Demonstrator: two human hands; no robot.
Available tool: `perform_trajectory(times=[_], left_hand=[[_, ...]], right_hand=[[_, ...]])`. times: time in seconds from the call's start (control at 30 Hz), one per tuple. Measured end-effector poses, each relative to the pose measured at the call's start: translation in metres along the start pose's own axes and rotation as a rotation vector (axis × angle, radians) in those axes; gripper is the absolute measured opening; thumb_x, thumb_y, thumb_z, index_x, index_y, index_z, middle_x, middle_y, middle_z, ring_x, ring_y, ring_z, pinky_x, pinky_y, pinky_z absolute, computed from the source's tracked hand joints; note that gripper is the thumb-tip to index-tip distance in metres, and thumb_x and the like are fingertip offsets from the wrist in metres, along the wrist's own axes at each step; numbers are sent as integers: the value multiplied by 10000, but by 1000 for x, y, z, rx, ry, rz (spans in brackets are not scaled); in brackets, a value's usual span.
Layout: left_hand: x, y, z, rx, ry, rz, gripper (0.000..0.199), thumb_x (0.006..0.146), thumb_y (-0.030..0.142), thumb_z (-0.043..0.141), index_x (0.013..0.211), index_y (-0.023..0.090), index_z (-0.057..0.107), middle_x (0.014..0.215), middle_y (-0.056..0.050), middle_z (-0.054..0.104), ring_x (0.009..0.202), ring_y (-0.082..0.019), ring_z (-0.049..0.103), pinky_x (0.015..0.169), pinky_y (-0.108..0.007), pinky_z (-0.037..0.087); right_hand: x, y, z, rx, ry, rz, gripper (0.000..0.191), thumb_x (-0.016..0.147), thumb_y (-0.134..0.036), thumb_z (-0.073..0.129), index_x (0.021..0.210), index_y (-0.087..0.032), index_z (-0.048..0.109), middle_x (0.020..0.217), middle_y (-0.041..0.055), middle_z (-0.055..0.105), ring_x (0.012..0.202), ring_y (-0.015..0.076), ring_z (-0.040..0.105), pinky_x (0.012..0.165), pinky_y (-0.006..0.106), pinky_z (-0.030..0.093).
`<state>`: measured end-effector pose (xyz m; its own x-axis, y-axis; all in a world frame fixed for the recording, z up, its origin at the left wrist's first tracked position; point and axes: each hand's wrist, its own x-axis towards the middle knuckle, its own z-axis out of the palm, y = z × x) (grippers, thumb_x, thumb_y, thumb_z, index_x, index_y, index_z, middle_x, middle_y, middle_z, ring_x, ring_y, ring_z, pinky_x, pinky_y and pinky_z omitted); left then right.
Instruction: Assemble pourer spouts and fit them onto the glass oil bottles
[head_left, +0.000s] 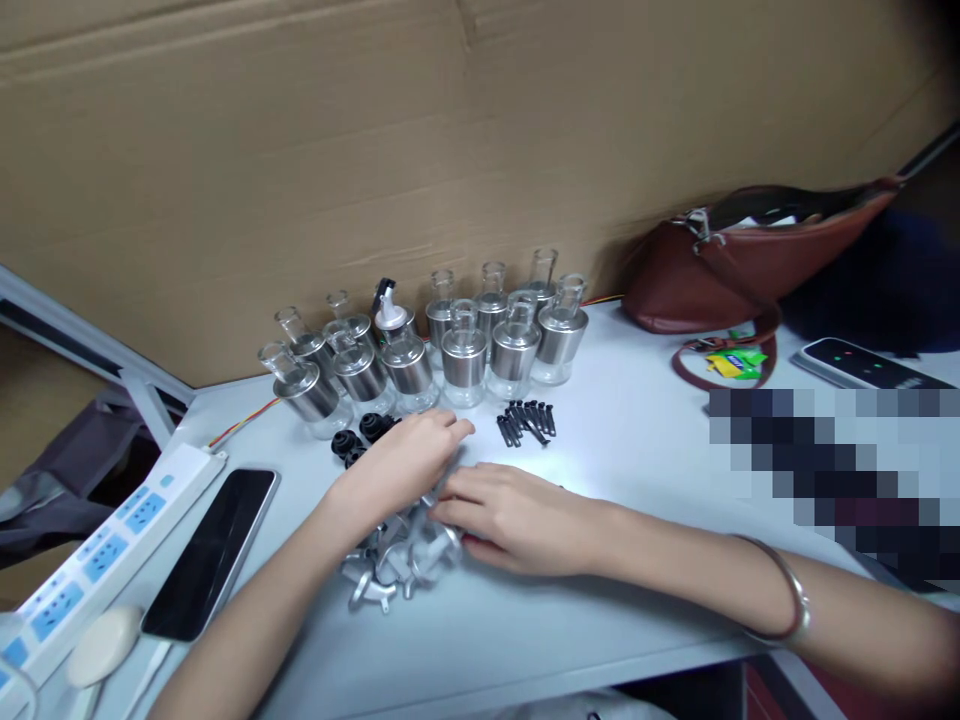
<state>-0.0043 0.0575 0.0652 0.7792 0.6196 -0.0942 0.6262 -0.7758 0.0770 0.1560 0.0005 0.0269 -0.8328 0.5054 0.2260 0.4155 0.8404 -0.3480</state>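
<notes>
Glossy silver-grey pourer spouts (386,560), irregular and winged, lie heaped mid-table under the left hand (427,450) and the right hand (517,515). Both sets of fingers are curled; whether either pinches a piece I cannot tell. Ribbed black stoppers (346,443) sit beside the left wrist, slim black levers (525,422) beyond the right. Narrow-necked glass bottles (463,355) with metal bands stand before creased cardboard (375,150). Smooth white tabletop (622,400) stretches bare rightward to a yellow-green wrapper (735,362), its lettering too small to read.

Brown cardboard wall (375,140), white tabletop (540,630); pale frame (146,402)
</notes>
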Motion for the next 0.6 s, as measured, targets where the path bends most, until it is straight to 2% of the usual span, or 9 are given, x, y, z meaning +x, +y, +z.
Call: perform_trajectory(times=[0.13, 0.2, 0.27, 0.37, 0.43, 0.5, 0.6], left_hand=[[-12, 8, -4, -78, 106, -42, 319, 906, 77, 401, 1187, 152, 531, 1051, -91, 670, 927, -210, 671, 773, -340, 542], [-21, 15, 2, -164, 237, -21, 418, 899, 59, 381, 1300, 171, 423, 1170, -97, 644, 1035, -194, 645, 834, -333, 536], [-31, 24, 11, -233, 387, 25, 499, 878, 39, 379, 1355, 183, 347, 1230, -100, 624, 1074, -185, 626, 853, -327, 529], [-45, 37, 27, -258, 545, 46, 494, 872, 38, 404, 1349, 158, 354, 1164, -107, 646, 1017, -177, 629, 835, -309, 514], [-51, 43, 33, -262, 581, 76, 439, 880, 53, 427, 1310, 141, 402, 1112, -107, 656, 1009, -177, 620, 846, -309, 496], [-54, 45, 35, -232, 549, 128, 381, 890, 83, 457, 1266, 142, 456, 1109, -112, 651, 1038, -197, 606, 856, -334, 480], [-53, 46, 37, -129, 548, 169, 281, 918, 141, 497, 1198, 149, 514, 1093, -112, 655, 1022, -219, 611, 833, -362, 466]], right_hand=[[-17, 10, -11, 191, 186, 65, 288, 880, -116, 533, 1165, -112, 574, 928, 93, 683, 838, 178, 613, 782, 315, 507], [-23, 16, -15, 277, 252, 132, 214, 881, -145, 558, 1094, -131, 576, 890, 69, 675, 791, 160, 611, 755, 303, 507], [-27, 20, -19, 333, 300, 137, 104, 879, -171, 584, 980, -153, 597, 885, 59, 670, 808, 158, 610, 770, 306, 500], [-31, 22, -24, 412, 349, 94, 68, 890, -172, 589, 933, -158, 641, 906, 64, 675, 880, 163, 606, 824, 312, 482], [-35, 21, -25, 462, 374, 140, 122, 894, -181, 598, 997, -152, 656, 901, 61, 676, 857, 152, 605, 796, 288, 485], [-38, 20, -26, 498, 409, 227, 163, 885, -205, 621, 1033, -145, 652, 887, 52, 679, 794, 134, 603, 733, 254, 491], [-40, 19, -27, 533, 461, 310, 104, 867, -217, 647, 946, -151, 660, 828, 24, 692, 701, 107, 599, 666, 213, 490]])
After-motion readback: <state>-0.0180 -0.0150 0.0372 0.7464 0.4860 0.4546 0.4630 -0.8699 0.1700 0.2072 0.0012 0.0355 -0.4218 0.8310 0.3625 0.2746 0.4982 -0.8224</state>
